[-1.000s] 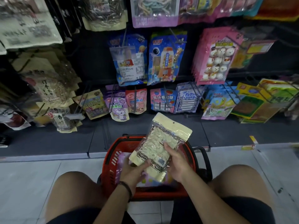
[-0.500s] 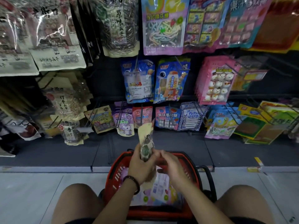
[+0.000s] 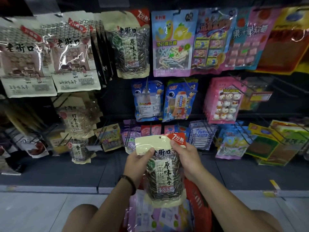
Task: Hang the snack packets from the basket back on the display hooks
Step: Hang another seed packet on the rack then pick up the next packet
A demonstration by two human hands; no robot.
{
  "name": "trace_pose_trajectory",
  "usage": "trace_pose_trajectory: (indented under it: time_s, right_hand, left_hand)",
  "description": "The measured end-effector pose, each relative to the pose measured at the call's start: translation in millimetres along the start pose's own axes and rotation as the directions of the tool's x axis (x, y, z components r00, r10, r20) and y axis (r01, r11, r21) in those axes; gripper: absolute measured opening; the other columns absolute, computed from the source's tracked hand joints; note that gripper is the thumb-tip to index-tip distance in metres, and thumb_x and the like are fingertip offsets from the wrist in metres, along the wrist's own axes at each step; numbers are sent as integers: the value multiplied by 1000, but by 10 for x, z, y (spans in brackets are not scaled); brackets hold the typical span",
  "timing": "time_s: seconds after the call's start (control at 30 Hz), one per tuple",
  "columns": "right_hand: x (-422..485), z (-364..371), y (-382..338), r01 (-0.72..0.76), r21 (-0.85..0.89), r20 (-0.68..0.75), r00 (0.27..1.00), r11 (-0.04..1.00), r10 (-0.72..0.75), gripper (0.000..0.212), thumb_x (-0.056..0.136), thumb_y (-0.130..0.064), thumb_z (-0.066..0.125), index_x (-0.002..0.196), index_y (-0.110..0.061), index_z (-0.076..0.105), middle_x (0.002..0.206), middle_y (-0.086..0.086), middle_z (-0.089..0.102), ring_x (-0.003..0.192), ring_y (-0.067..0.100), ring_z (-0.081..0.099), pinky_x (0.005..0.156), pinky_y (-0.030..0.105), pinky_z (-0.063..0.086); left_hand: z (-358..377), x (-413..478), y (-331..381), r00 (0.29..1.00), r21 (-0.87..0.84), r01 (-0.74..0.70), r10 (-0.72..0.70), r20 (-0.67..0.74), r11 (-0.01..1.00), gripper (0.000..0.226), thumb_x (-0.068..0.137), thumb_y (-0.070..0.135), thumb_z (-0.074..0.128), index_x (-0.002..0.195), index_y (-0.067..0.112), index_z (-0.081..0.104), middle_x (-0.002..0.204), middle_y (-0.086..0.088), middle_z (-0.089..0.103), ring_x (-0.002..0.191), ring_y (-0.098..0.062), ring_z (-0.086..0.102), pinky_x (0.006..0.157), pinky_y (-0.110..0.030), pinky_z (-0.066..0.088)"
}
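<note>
Two hands on one packet, why? — qa

Orientation: left hand pinches the seed packet at its upper left edge, thumb on the front, fingers behind; right hand pinches the top right corner, thumb on the red label. That holds the bag upright, print toward the head camera, header flat. — ops

Where is it relative to the basket? — qa

Held above the red basket, clear of the other packets lying in it. Not yet at the display. — ops

And the hole? — qa

The hang hole is in the cream header, between the two thumbs, uncovered. My read: both grips sit clear of it so a hook can pass through. — ops

Target? — qa

Likely the matching seed packet in the top row, just left of the pastel candy packs. Same print. Its hook is hidden behind the header, so I cannot tell if there's room. — ops

Risk? — qa

Long reach up. The bag looks bottom-heavy, so the header may buckle if one hand lets go early. — ops
</note>
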State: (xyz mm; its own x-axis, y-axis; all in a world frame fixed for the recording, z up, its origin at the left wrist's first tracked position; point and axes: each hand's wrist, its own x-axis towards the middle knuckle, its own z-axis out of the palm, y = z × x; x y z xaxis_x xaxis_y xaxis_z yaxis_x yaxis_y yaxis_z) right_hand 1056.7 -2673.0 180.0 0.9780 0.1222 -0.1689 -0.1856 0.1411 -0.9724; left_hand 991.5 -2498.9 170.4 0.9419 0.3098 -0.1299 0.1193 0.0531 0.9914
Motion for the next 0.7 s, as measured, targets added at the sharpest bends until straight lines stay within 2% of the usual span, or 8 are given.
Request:
trace_pose_trajectory:
  time_s: [0.1, 0.2, 0.3, 0.4, 0.5, 0.6, 0.7]
  right_hand:
    - [7, 99, -140, 24, 20, -9, 1000, 999, -24, 21, 96, -31, 76, 106, -13, 78, 104, 6, 83, 103, 30, 78, 104, 55, 56]
    - [48, 175, -322, 58, -12, 19, 998, 998, -58, 20, 97, -30, 75, 103, -11, 79, 103, 9, 83, 102, 33, 78, 103, 56, 57]
    - [98, 278, -634, 126, -103, 62, 991, 987, -121, 18, 98, -27, 73, 100, -11, 81, 98, 7, 83, 96, 29, 79, 96, 48, 58]
    - [192, 427, -1081, 224, -179, 88, 973, 958, -211, 13, 96, -20, 75, 91, -8, 78, 86, 7, 81, 81, 27, 77, 78, 38, 58]
    - [303, 682, -1572, 359, -270, 122, 933, 894, -338, 27, 96, -30, 76, 81, -7, 76, 71, 9, 73, 64, 15, 66, 63, 30, 47]
    - [463, 953, -2002, 470, -350, 133, 881, 811, -453, 42, 96, -42, 74, 75, -5, 71, 63, 11, 65, 59, 16, 56, 60, 32, 38]
    - [610, 1193, -2416, 519, -349, 135, 852, 780, -507, 44, 95, -39, 75, 71, -3, 69, 60, 9, 60, 57, 16, 53, 60, 32, 36]
  left_hand:
    - [-2, 81, 177, 999, -30, -27, 25, -44, 999, 29, 90, 41, 78, 112, 23, 76, 109, 5, 80, 105, -19, 75, 100, -50, 56]
    - [-71, 196, 331, 999, -119, -27, 22, -40, 993, 45, 76, 50, 84, 113, 26, 76, 115, 0, 79, 110, -27, 74, 103, -58, 52]
    - [-183, 325, 623, 998, -147, -48, 41, -51, 988, 33, 86, 35, 82, 114, 19, 76, 114, -6, 79, 110, -31, 74, 104, -59, 52]
    - [-276, 457, 990, 997, -147, -54, 46, -58, 988, 25, 91, 28, 78, 114, 18, 75, 110, -6, 80, 107, -29, 75, 102, -57, 54]
    - [-402, 596, 1408, 990, -121, -121, 111, -87, 985, 41, 76, 47, 86, 108, 23, 78, 109, -5, 80, 107, -29, 75, 102, -57, 54]
    - [-520, 745, 1866, 972, -70, -199, 187, -145, 978, 51, 78, 61, 79, 111, 23, 76, 108, -2, 80, 105, -27, 75, 100, -55, 56]
    - [-649, 967, 2302, 958, -35, -223, 213, -191, 974, 73, 69, 85, 68, 113, 26, 74, 109, -1, 80, 105, -29, 74, 97, -54, 56]
